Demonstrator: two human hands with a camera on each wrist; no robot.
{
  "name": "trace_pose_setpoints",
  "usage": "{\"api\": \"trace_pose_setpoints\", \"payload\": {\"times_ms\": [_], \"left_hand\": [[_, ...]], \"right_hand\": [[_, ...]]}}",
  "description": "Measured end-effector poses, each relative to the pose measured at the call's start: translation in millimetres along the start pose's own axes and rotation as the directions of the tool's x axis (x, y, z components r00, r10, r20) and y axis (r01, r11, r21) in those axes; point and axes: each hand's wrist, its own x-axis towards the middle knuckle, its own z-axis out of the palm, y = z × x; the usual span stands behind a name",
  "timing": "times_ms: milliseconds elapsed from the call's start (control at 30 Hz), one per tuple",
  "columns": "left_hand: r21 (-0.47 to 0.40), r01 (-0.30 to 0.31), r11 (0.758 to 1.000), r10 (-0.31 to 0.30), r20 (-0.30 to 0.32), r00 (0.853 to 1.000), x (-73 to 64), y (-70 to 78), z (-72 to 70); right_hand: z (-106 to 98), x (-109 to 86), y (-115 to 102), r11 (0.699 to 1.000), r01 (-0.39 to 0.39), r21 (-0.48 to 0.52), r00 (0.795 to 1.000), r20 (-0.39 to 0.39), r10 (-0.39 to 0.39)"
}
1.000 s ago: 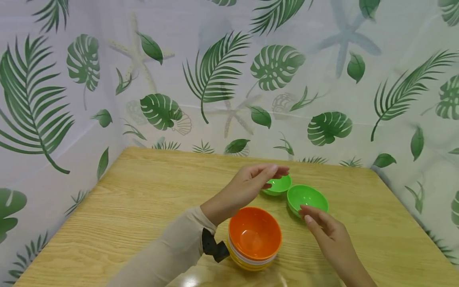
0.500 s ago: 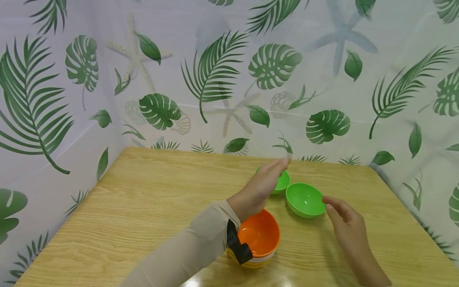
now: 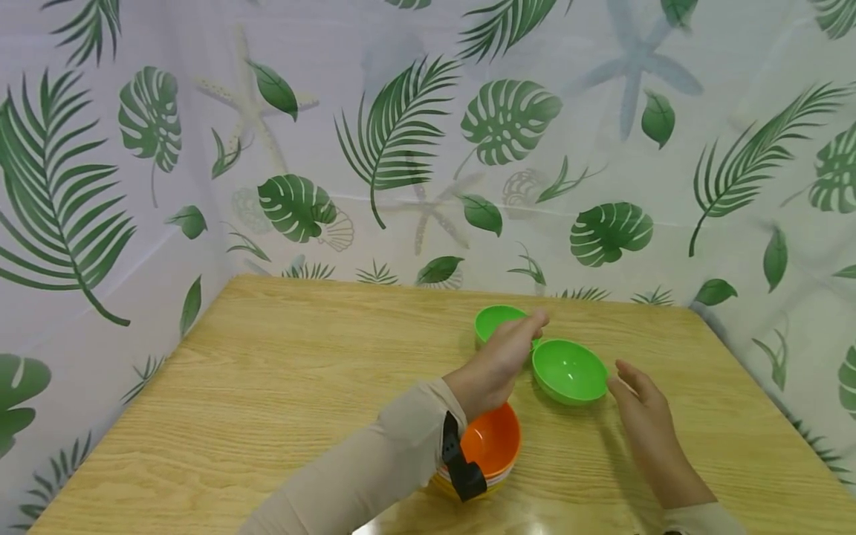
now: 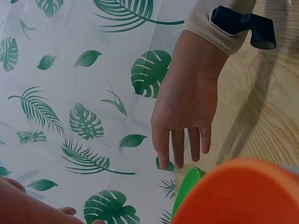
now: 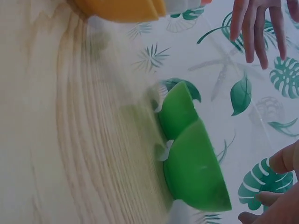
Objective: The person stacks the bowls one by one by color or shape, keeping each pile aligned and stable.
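In the head view my left hand point(image 3: 495, 364) hovers over the gap between the orange bowl point(image 3: 496, 440) and the rear green bowl point(image 3: 495, 319), partly hiding both. Its fingers are extended together and hold nothing. My right hand point(image 3: 645, 423) is at the right of the front green bowl point(image 3: 570, 374), thumb and fingertips right at its rim. The left wrist view shows that right hand point(image 4: 189, 107) with straight fingers. From the right wrist, both green bowls point(image 5: 194, 163) stand upright side by side on the table, and the left hand point(image 5: 259, 25) appears with spread fingers.
Under the orange bowl are nested white and yellow bowls point(image 5: 124, 10). Everything stands on a wood-grain table point(image 3: 301, 371). A white leaf-print cloth point(image 3: 428, 148) surrounds its back and sides. A black wrist camera point(image 3: 461, 464) on the left sleeve overlaps the orange bowl in the head view.
My left hand has moved rightward and now covers part of the orange bowl. The right hand has shifted from in front of the front green bowl to its right side. The bowls stay put.
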Motion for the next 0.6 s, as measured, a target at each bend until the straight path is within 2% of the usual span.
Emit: {"api": "trace_pose_setpoints", "payload": {"times_ms": [167, 300, 433, 600], "left_hand": [[0.013, 0.023, 1.000, -0.023, 0.005, 1.000, -1.1, -3.3, 2.0], [-0.006, 0.030, 1.000, -0.030, 0.004, 1.000, -1.9, -4.2, 1.1], [-0.020, 0.024, 1.000, -0.024, 0.016, 1.000, -1.6, -5.1, -0.2], [-0.028, 0.030, 0.999, -0.029, 0.019, 0.999, -1.6, -8.0, 0.0]], "right_hand": [[-2.8, 7.3, 6.2, 0.993, -0.076, 0.088, 0.993, 0.093, 0.068], [-5.4, 14.8, 12.1, 0.971, -0.166, 0.174, 0.979, 0.144, 0.142], [-6.9, 21.2, 18.6, 0.932, -0.229, 0.280, 0.965, 0.193, 0.180], [-6.6, 25.8, 27.8, 0.876, -0.256, 0.408, 0.950, 0.275, 0.149]]}}
